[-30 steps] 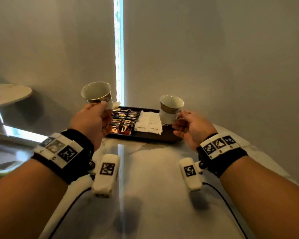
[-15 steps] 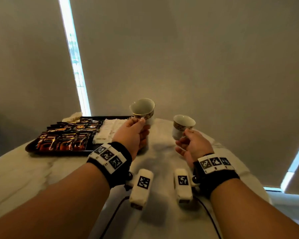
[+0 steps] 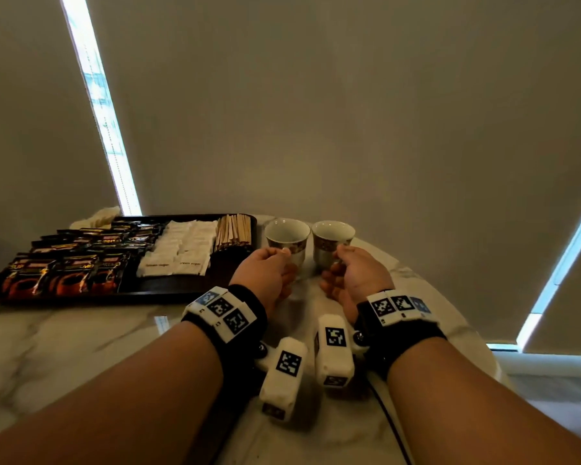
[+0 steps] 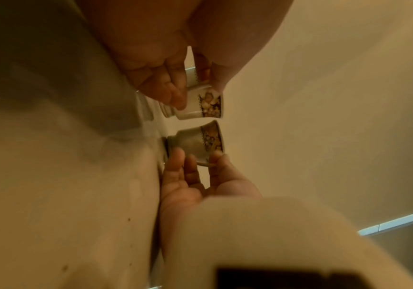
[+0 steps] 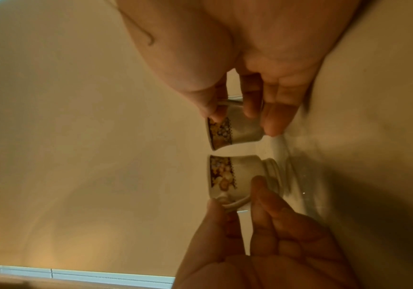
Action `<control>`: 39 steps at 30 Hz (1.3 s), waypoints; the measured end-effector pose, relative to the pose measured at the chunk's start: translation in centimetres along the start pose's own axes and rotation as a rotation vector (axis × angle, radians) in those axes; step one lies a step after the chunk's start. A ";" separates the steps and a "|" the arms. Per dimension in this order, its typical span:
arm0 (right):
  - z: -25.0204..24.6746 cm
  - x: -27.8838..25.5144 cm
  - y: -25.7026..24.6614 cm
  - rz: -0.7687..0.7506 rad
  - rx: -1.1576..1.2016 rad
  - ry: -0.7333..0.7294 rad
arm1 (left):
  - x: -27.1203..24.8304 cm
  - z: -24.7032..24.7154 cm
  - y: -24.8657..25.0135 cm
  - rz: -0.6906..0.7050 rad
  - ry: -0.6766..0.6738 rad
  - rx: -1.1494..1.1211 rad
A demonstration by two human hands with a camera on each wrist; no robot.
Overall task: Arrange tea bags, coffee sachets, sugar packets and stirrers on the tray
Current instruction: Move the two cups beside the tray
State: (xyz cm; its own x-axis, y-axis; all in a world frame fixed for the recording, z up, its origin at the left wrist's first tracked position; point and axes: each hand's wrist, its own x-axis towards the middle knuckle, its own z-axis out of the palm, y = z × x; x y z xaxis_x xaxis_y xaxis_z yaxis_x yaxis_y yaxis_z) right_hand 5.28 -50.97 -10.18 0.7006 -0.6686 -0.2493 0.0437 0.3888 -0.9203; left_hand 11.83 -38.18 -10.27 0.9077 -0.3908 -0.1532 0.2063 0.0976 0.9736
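Grey blinds (image 3: 349,112) hang behind a white marble table (image 3: 81,347), with thin strips of daylight at their edges. From my remote seat at the rig I see both hands out in front, side by side, each with a teacup.

My left hand (image 3: 265,276) pinches the handle of the left cup (image 3: 287,238) between thumb and curled fingers; the left wrist view shows the same grip (image 4: 175,82) on that cup (image 4: 203,105). My right hand (image 3: 356,276) pinches the handle of the right cup (image 3: 331,239) in the same way, as the right wrist view shows (image 5: 250,93) on its cup (image 5: 235,131). Both cups stand upright, white with a flowered gold band under the rim, almost touching each other, just to the right of the tray. The wrist views show their bases at or just above the marble; I cannot tell which.

On the left of the table lies the dark tray (image 3: 168,285). Coffee sachets (image 3: 71,263), black with orange print, fill its left part in overlapping rows. White sugar packets (image 3: 178,250) lie in rows beside them, towards the middle. Wooden stirrers (image 3: 233,229) sit bundled at the tray's far right corner, nearest the left cup. Pale packets at the far left corner (image 3: 98,218) are too blurred to name.
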 end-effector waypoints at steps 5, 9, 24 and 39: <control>0.0 0.4 0.3 -0.027 -0.082 -0.003 | 0.6 -0.1 -0.2 -0.015 0.023 0.006; 0.0 0.6 0.3 -0.032 -0.116 -0.010 | 0.7 0.0 -0.1 -0.008 0.034 0.036; 0.0 0.9 0.3 -0.204 -0.288 0.050 | -1.8 -0.3 0.8 0.082 -0.010 0.248; 0.6 1.2 1.0 -0.250 -0.251 -0.163 | -2.7 0.2 1.5 0.073 -0.040 0.195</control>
State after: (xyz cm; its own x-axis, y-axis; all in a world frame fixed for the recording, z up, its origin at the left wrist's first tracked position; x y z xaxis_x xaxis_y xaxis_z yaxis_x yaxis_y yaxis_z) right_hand 6.56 -50.98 -11.24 0.7954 -0.6056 0.0252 0.0665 0.0460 -0.9967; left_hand 9.66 -37.18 -8.33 0.9015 -0.4257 -0.0776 0.0622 -0.0501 0.9968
